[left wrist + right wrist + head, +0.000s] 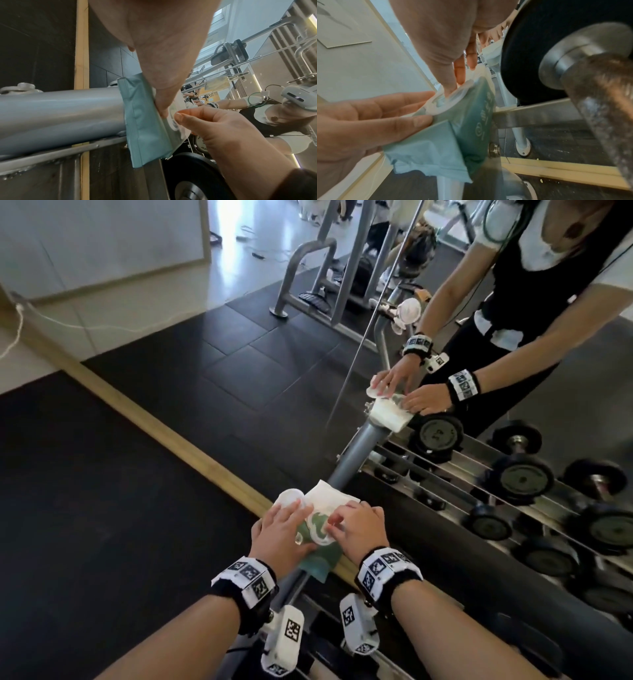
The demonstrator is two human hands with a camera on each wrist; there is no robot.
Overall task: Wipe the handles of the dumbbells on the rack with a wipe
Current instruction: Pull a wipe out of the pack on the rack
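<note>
- The left hand [279, 534] lies on the near end of the wipe pack [317, 537], its straight fingers reaching over toward the open lid [289, 497] and its thumb pressing the pack's side in the right wrist view; it steadies the pack and does not curl round it.
- The right hand [358, 527] sits just right of the pack's round opening [448, 99], fingers bent, with fingertips [459, 73] dipping into the opening to pinch a wipe; whether they have caught a sheet yet cannot be told.
- The pack rests on top of the grey rack post [356, 455], so the step in hand looks like drawing out one wipe.
- To do it well, I judge the left hand should press the pack firmly onto the post while the right pulls straight up and slowly, so a single sheet comes free and the pack does not slide off the rounded tube.
- Beyond and right of the pack, the dumbbells [522, 477] lie on the rack rails [455, 470], their handles [604, 102] not yet touched by any wipe.
- Behind the post a mirror [479, 320] repeats the scene.
</note>
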